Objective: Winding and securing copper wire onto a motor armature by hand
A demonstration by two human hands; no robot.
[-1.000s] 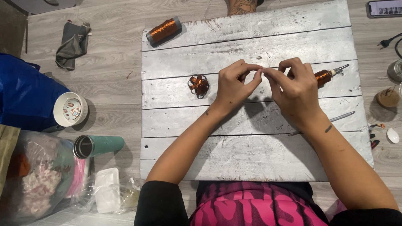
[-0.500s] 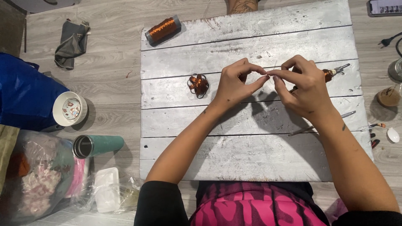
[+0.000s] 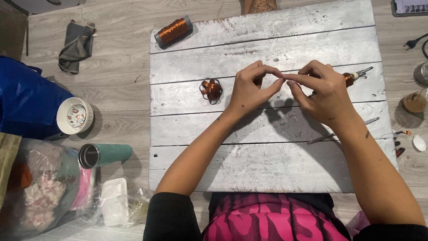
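Note:
My left hand [image 3: 252, 87] and my right hand [image 3: 322, 91] hover together over the middle of a whitewashed wooden board [image 3: 267, 169]. Their thumbs and forefingers pinch toward each other around something very thin, probably a strand of wire, too fine to make out. A small copper wire flower shape [image 3: 211, 89] lies on the board just left of my left hand. A tool with a copper-coloured handle [image 3: 354, 76] sticks out from behind my right hand. A thin metal rod [image 3: 343, 130] lies below my right wrist.
A copper wire spool [image 3: 173, 30] rests at the board's top left corner. On the floor to the left are a grey cloth [image 3: 76, 44], a blue bag [image 3: 22, 98], a white cup [image 3: 74, 116], a teal bottle [image 3: 103, 155] and plastic bags [image 3: 49, 192]. Small items [image 3: 414, 102] lie right of the board.
My right hand has slid a little to the right and its fingers have stretched toward my left fingertips. My left hand stays in place.

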